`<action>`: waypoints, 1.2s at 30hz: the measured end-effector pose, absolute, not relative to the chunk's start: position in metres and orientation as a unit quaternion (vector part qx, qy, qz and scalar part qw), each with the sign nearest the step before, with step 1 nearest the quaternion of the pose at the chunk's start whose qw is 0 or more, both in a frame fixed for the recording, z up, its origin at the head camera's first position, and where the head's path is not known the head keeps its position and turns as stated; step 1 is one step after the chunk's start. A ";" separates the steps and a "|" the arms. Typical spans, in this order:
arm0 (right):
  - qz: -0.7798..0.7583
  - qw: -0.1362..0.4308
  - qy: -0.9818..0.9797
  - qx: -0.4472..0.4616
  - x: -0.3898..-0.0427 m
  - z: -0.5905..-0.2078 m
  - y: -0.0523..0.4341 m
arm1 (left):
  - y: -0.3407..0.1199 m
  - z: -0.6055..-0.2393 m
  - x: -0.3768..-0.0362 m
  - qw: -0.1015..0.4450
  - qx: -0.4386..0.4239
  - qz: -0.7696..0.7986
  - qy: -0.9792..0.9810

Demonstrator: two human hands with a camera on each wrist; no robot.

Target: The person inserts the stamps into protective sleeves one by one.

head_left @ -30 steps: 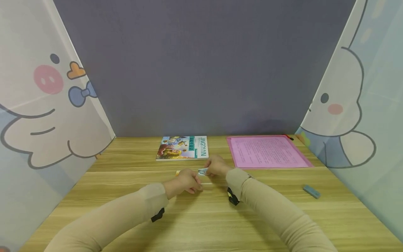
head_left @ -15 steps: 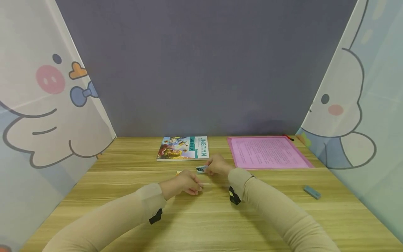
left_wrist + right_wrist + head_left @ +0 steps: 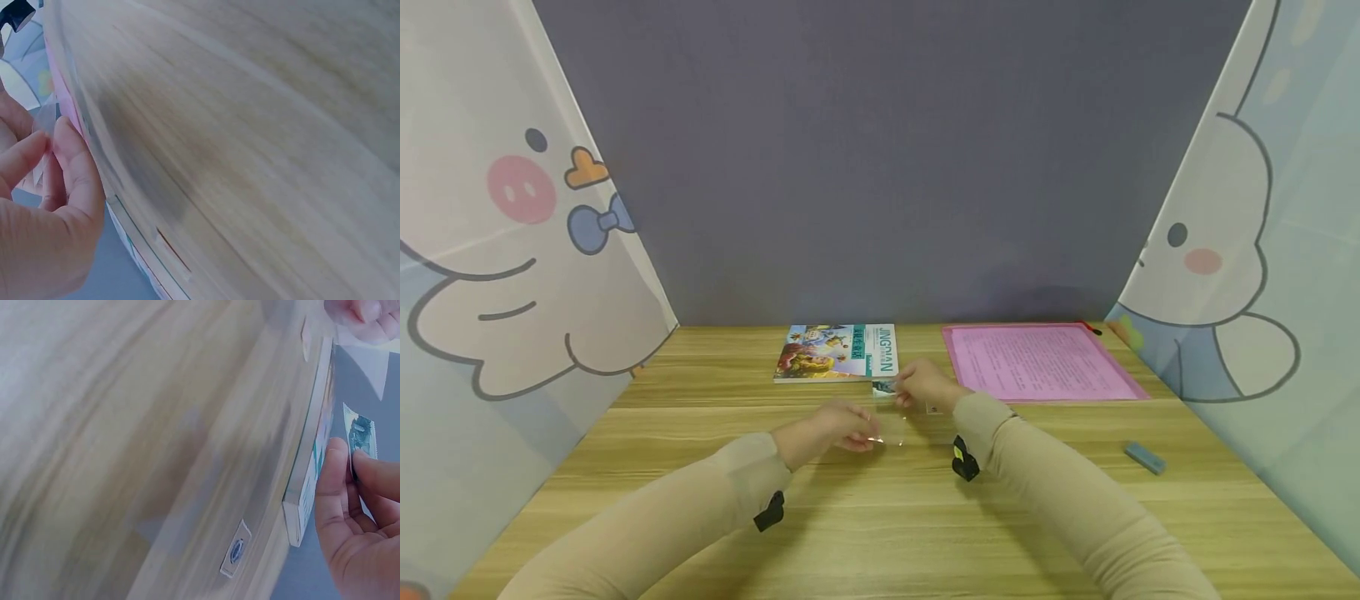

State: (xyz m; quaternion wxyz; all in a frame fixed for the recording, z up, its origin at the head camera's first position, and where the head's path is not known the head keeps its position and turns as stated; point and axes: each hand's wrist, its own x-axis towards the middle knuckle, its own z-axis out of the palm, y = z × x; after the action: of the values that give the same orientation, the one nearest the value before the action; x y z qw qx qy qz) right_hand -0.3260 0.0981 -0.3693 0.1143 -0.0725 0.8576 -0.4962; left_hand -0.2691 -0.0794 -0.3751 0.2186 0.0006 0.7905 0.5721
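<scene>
My left hand (image 3: 838,427) is just above the middle of the wooden table (image 3: 880,517) and pinches a thin clear plastic film (image 3: 889,430). In the left wrist view the fingertips (image 3: 65,147) close on that clear plastic film (image 3: 45,122). My right hand (image 3: 923,385) is a little further back and to the right, pinching a small teal printed card (image 3: 883,387). The right wrist view shows the small teal printed card (image 3: 361,434) held between thumb and fingers. The two hands are apart, with the film between them.
A colourful book (image 3: 837,352) lies at the back centre and a pink sheet (image 3: 1037,360) at the back right. A small white sticker (image 3: 933,408) lies beside my right wrist. A grey-blue eraser (image 3: 1144,457) is on the right. Cartoon panels wall both sides.
My right hand has drawn the small card back and to the right, away from my left hand. My left hand has lifted slightly with the clear film. The white sticker now shows.
</scene>
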 end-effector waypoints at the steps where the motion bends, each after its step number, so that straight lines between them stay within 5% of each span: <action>1: -0.501 0.115 0.855 -0.070 -0.326 -0.368 0.099 | -0.080 -0.374 -0.269 0.217 0.001 0.577 0.788; 36: -0.577 0.079 0.811 -0.060 -0.319 -0.312 0.131 | -0.074 -0.314 -0.280 0.049 0.063 0.610 0.788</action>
State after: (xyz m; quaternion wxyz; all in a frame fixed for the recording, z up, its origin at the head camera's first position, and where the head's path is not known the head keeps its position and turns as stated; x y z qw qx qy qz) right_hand -0.3187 0.1309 -0.3118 0.0785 -0.0599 0.8106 -0.5772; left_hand -0.2800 -0.0739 -0.3143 0.0490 0.0626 0.7883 0.6101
